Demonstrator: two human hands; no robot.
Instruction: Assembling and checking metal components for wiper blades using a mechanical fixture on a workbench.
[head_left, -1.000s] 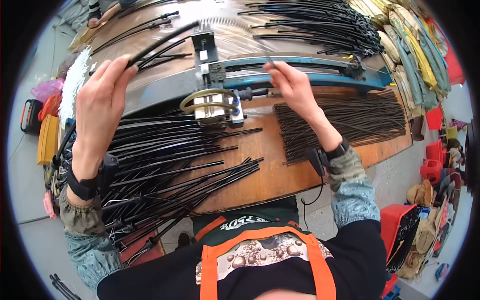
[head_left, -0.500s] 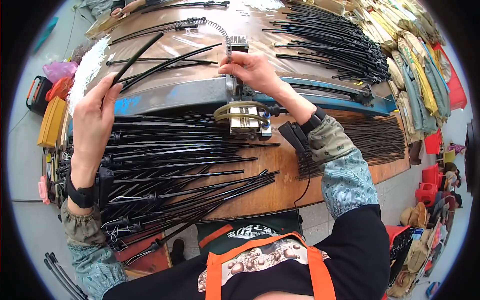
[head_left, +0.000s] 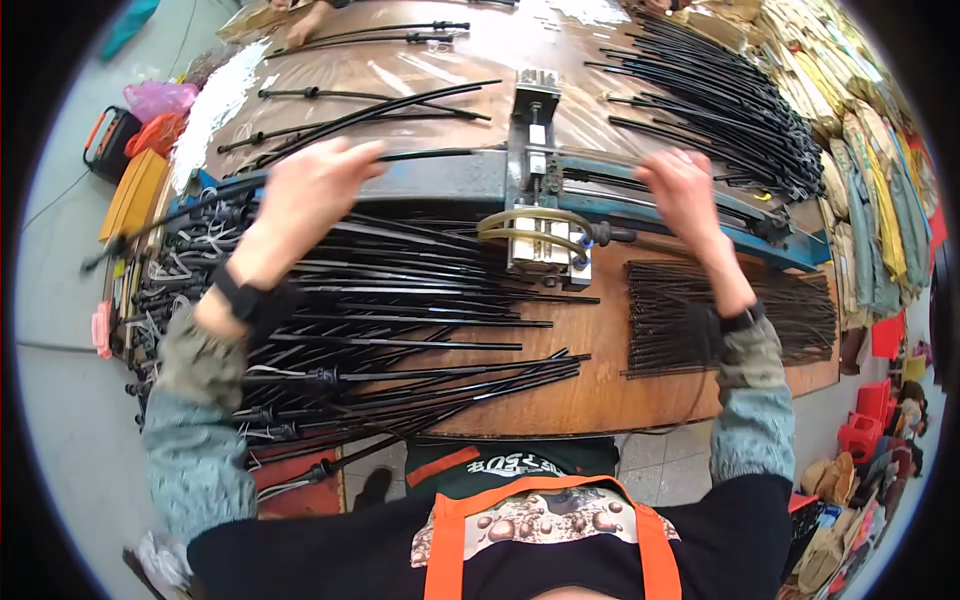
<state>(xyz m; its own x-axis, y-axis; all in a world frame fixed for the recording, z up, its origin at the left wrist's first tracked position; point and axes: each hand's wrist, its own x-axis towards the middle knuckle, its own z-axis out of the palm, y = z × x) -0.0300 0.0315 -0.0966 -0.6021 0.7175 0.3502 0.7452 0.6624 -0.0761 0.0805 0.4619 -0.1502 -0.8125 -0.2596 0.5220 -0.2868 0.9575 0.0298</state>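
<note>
My left hand (head_left: 318, 190) is closed around a long black tube (head_left: 432, 154). One end of the tube points right towards the upright metal clamp fixture (head_left: 536, 130) on the blue rail. The rest runs out past my wrist to the left, ending in a dark fitting. My right hand (head_left: 685, 185) hovers over the right part of the rail (head_left: 790, 250), its fingers curled together. Whatever they pinch is too small or blurred to name. Below the fixture sits a metal block (head_left: 540, 250) with a looped yellowish hose.
Many black tubes with fittings (head_left: 400, 300) are heaped left of the block. A flat bundle of thin dark coils (head_left: 730, 315) lies at the right. More tubes (head_left: 710, 110) are piled at the far right, beside stacked sacks (head_left: 870, 200). A co-worker's hand (head_left: 308, 22) shows at the far left.
The spring that arched from the tube to my right hand no longer shows as an arc. My right hand has moved right along the rail. My left hand has brought the tube nearly level.
</note>
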